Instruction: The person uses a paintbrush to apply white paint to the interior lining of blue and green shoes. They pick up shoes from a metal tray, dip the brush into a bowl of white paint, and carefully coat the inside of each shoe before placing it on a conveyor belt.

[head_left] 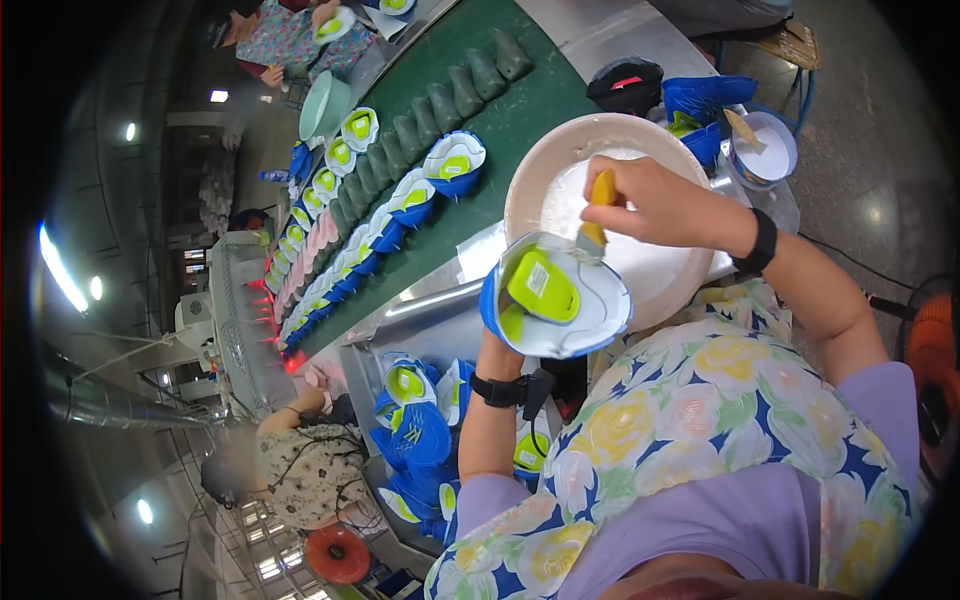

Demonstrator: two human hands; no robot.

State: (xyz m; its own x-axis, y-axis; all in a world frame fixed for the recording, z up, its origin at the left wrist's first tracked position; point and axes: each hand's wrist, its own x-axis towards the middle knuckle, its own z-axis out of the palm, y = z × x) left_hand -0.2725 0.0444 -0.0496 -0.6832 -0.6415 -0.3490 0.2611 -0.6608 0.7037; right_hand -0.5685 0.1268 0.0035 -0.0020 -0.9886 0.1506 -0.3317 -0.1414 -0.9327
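Obs., head view. My left hand (497,340) comes up from 6 o'clock w/ a black wristband; its grip is wrapped round the blue shoe upper (560,295), held sole side up at frame centre. The fingers are mostly hidden behind the shoe. The shoe's bottom shows white w/ a lime-green insert.

My right hand (650,200) enters from 3 o'clock, also w/ a black wristband. Its grip is pinched tight on the yellow brush handle (601,195); the bristle end touches the shoe's white edge at approx. 1 o'clock of the shoe.

Containers:
- Large pale bowl (530,170), just behind the shoe at 12 o'clock; inside is white fluid or paste, partly covered by my right hand.
- Small white tub (775,160) at 2 o'clock, well apart from the bowl; a flat stick rests in it, contents white.
- Bin below the surface at 7 o'clock of the shoe holds a heap of blue uppers (415,430), same lime inserts.

The green belt (520,110) runs from 12 toward 9 o'clock, carrying a row of blue/white shoes and a row of dark green lasts beside them.

Another person sits at 7 o'clock, and one more is at 11 o'clock near the belt's far end.
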